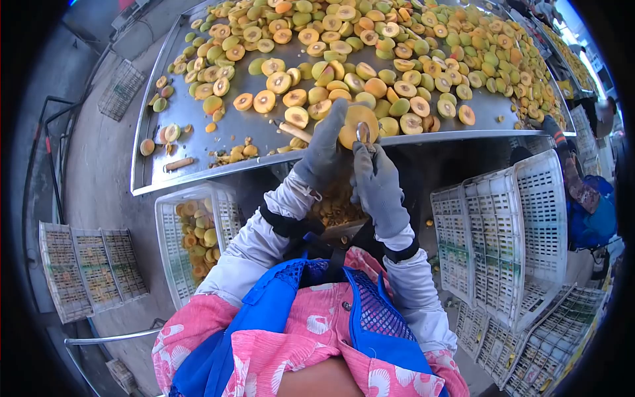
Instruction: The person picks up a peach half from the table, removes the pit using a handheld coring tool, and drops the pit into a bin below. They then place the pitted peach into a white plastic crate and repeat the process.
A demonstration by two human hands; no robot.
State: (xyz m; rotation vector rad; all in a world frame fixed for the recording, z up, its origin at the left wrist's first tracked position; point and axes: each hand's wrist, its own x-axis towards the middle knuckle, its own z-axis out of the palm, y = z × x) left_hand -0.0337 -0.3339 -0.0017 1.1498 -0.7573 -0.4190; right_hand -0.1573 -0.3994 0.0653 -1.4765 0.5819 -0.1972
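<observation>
My left hand (323,151), in a grey glove, holds a halved yellow peach (348,134) above the table's near edge, with the cut face toward me. In my right hand (380,188), also gloved in grey, is a pitting spoon (362,131); its metal bowl lies against the middle of the peach half. My fingers hide most of the spoon's handle. Many halved peaches (278,83) lie on the metal table (218,173) just beyond my hands, most with stones still in them. Close to my left hand, a wooden-handled tool (294,131) rests on the metal.
A white crate (173,245) with peach halves stands at my lower left. Stacked white crates (486,238) are on my right, more crates (92,271) at far left. Another wooden handle (178,164) lies near the table's left corner. A person (589,198) is at the right.
</observation>
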